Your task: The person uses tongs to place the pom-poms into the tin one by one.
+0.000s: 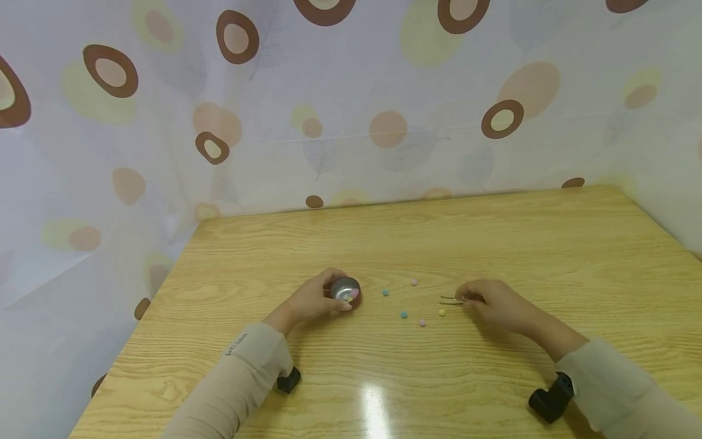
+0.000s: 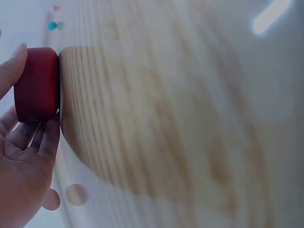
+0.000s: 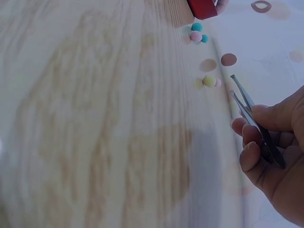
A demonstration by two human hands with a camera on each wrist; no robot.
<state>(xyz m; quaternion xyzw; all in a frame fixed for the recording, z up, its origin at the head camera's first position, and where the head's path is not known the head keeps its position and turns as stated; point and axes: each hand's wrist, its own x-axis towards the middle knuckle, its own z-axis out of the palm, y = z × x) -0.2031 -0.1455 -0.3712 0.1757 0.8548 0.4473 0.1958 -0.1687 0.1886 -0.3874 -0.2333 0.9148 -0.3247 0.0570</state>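
Observation:
My left hand (image 1: pixel 315 297) grips a small round bowl (image 1: pixel 341 288) with thumb and fingers on opposite sides. Its inside is shiny metal with a few pink and yellow balls in it; the outer wall (image 2: pixel 38 85) shows red in the left wrist view. My right hand (image 1: pixel 496 305) pinches metal tweezers (image 3: pixel 244 97), their tips spread with nothing between them. Left of the tweezers tips, small balls lie scattered on the table: a yellow ball (image 1: pixel 442 313), two pink balls (image 1: pixel 422 323) and two blue-green balls (image 1: pixel 404 315).
The wood-grain table (image 1: pixel 329 378) reflects a bright light near its front. Behind it hangs a pale curtain (image 1: pixel 351 79) printed with brown and yellow rounds. Black camera mounts (image 1: pixel 551 399) sit under both sleeves, close over the table.

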